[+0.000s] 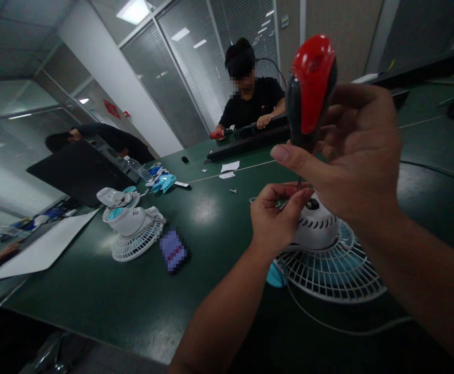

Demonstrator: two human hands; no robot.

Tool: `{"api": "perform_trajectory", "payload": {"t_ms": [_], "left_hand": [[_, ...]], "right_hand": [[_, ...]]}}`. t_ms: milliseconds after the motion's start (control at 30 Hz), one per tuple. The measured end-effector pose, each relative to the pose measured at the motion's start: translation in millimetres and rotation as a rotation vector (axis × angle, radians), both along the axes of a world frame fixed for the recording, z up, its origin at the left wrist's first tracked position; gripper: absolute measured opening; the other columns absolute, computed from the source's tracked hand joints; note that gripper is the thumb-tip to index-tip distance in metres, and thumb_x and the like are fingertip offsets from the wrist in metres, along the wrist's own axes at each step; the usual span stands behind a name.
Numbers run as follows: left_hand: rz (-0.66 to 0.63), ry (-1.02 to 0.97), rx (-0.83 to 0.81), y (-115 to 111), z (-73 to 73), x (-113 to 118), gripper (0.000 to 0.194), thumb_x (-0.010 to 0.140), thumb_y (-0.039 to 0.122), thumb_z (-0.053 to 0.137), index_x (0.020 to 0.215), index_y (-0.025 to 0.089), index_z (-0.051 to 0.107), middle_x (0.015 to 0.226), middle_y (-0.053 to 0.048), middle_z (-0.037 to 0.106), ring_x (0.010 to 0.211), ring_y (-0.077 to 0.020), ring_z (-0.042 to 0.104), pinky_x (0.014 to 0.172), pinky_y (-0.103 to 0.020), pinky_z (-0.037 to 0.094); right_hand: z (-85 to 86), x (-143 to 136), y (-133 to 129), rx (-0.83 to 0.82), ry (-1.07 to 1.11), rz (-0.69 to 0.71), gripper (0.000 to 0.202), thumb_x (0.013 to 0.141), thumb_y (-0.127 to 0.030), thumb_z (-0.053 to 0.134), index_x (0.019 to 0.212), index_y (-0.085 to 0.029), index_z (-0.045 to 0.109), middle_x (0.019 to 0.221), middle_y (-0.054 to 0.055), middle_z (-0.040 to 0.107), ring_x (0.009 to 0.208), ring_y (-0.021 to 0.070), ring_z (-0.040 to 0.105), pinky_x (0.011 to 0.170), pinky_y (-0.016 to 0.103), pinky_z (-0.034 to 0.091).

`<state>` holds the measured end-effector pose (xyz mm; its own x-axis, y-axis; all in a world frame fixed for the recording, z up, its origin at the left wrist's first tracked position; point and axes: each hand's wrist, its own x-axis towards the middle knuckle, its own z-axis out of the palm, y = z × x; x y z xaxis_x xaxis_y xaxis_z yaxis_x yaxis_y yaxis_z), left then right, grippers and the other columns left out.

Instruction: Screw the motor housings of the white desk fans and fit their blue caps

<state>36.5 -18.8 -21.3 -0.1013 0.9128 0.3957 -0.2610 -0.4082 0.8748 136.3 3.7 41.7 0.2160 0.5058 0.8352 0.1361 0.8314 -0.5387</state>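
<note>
A screwdriver [313, 78] with a red and black handle stands upright, its shaft pointing down. My right hand [351, 150] has thumb and fingers round the lower handle. Under it, my left hand [276, 215] pinches at the shaft's lower end with thumb and fingertips; whether a screw is there too is hidden. Just behind and beside my left hand is a white fan [318, 228], its round grille [339, 275] down on the green table [207, 223] with pale blue blades inside. A white cable runs from the fan toward the right.
At left stand more white fan parts [133, 228], near a phone [173, 252]. Behind are a bottle [138, 169], blue bags [163, 182], paper scraps [230, 166] and a black panel [81, 171]. Across the table a person [252, 98] holds a red tool; another person bends at left.
</note>
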Motion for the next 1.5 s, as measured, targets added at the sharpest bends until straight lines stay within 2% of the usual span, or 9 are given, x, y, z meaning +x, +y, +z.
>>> {"api": "perform_trajectory", "payload": {"t_ms": [133,300,433,567,900,1067,1267,1400,1500], "left_hand": [[-0.006,-0.049,-0.022,0,1.0,2,0.026,0.074,0.023,0.088,0.073,0.019,0.063,0.083,-0.004,0.079,0.075,-0.0137,0.073,0.076,-0.029,0.060],[0.003,-0.037,-0.024,1,-3.0,1,0.030,0.079,0.043,0.087,0.086,0.019,0.071,0.087,-0.004,0.080,0.075,-0.0121,0.072,0.074,-0.026,0.058],[-0.031,0.064,0.004,1,-6.8,-4,0.036,0.092,0.055,0.070,0.099,0.021,0.079,0.094,-0.006,0.081,0.086,-0.0153,0.075,0.082,-0.030,0.059],[-0.017,0.169,0.054,0,-5.4,-7,0.033,0.095,0.053,0.067,0.104,0.024,0.081,0.098,-0.007,0.083,0.093,-0.0186,0.076,0.088,-0.034,0.059],[0.022,0.123,0.056,2,-6.7,-7,0.016,0.090,0.036,0.076,0.094,0.022,0.082,0.097,-0.005,0.084,0.087,-0.0155,0.077,0.084,-0.029,0.060],[0.017,0.037,0.032,4,-7.4,-5,0.016,0.082,0.036,0.083,0.086,0.021,0.080,0.087,-0.004,0.083,0.077,-0.0132,0.074,0.078,-0.028,0.058],[0.000,-0.036,-0.005,3,-1.2,-2,0.016,0.073,0.030,0.088,0.074,0.020,0.076,0.080,-0.002,0.081,0.070,-0.0114,0.072,0.074,-0.026,0.056],[-0.001,-0.073,-0.038,2,1.5,0,0.024,0.068,0.032,0.092,0.070,0.019,0.072,0.077,-0.003,0.080,0.069,-0.0122,0.072,0.072,-0.026,0.057],[-0.015,-0.066,-0.036,2,-1.0,-1,0.026,0.071,0.038,0.091,0.079,0.019,0.075,0.083,-0.004,0.080,0.072,-0.0122,0.072,0.074,-0.026,0.058]], "right_hand": [[-2.2,-1,1,0.022,0.021,-0.008,0.044,0.074,-0.035,0.088,0.107,-0.029,0.060,0.103,0.001,0.073,0.095,0.0199,0.074,0.077,0.037,0.063],[-3.3,-2,-3,-0.029,-0.042,-0.005,0.030,0.084,-0.032,0.080,0.110,-0.026,0.066,0.098,-0.001,0.078,0.086,0.0177,0.077,0.077,0.036,0.064],[-1.2,-1,-7,-0.078,-0.108,0.046,0.029,0.096,-0.033,0.065,0.123,-0.027,0.068,0.113,-0.002,0.079,0.099,0.0171,0.077,0.084,0.036,0.064],[0.5,1,-9,-0.120,-0.131,0.076,0.029,0.100,-0.031,0.056,0.125,-0.030,0.071,0.125,-0.002,0.076,0.099,0.0172,0.076,0.085,0.037,0.064],[-0.5,1,-4,-0.085,-0.060,0.097,0.022,0.095,-0.035,0.067,0.113,-0.025,0.074,0.105,-0.002,0.078,0.088,0.0150,0.074,0.075,0.032,0.062],[0.8,3,-3,-0.055,-0.080,0.064,0.036,0.083,-0.035,0.082,0.115,-0.025,0.069,0.116,0.001,0.076,0.099,0.0191,0.076,0.086,0.038,0.066],[0.9,3,-3,-0.131,-0.051,0.008,0.052,0.070,-0.032,0.091,0.114,-0.024,0.065,0.113,0.003,0.076,0.106,0.0260,0.075,0.088,0.046,0.066],[-0.8,4,-2,-0.109,-0.047,0.016,0.047,0.071,-0.032,0.091,0.109,-0.024,0.065,0.105,0.002,0.077,0.102,0.0250,0.076,0.085,0.044,0.067],[-1.7,5,-1,-0.077,-0.077,0.014,0.045,0.076,-0.034,0.087,0.114,-0.021,0.066,0.108,0.002,0.078,0.094,0.0226,0.077,0.082,0.044,0.067]]}}
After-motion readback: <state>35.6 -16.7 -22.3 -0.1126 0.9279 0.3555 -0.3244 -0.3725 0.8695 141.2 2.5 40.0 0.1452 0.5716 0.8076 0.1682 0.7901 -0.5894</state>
